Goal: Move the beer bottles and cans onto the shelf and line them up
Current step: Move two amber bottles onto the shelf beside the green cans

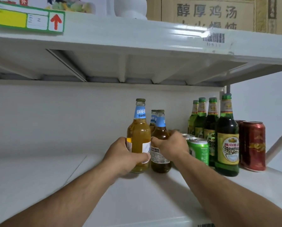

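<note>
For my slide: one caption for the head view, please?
Left hand and right hand each grip a blue-labelled bottle on the shelf.

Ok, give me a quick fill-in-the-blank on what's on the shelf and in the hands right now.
1. The left hand grips an amber bottle with a ____ neck label.
2. The right hand holds a second amber bottle that stands to the ____ of the first.
3. The cans nearest the green bottles, on their left, are ____.
4. At the far right of the shelf stand ____ cans.

Missing words: blue; right; green; red
</note>
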Motion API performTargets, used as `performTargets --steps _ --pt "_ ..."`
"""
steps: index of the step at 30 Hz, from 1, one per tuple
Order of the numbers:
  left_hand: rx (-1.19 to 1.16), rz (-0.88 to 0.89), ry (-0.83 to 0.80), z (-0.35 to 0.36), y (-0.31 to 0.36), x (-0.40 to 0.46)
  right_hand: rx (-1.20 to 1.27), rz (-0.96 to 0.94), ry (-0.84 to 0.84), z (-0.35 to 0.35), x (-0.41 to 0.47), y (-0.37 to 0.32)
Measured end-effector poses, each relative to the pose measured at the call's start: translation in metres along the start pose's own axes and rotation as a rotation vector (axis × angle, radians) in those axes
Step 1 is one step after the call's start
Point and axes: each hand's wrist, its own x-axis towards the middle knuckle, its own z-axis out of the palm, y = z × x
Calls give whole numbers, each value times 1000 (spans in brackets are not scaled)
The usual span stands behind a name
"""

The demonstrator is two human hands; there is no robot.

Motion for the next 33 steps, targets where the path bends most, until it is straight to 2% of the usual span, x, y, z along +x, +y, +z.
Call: performTargets --steps 18,27,33 --pt "-69 -4 -24 2 -14 -1 20 -59 -35 -3 -5 3" --pt "-88 -18 -50 5 -9 -12 -216 -256 -91 -75 -66 -8" --pt "-116 -40 -82 21 9 -17 -319 -361 -226 -110 -87 -3"
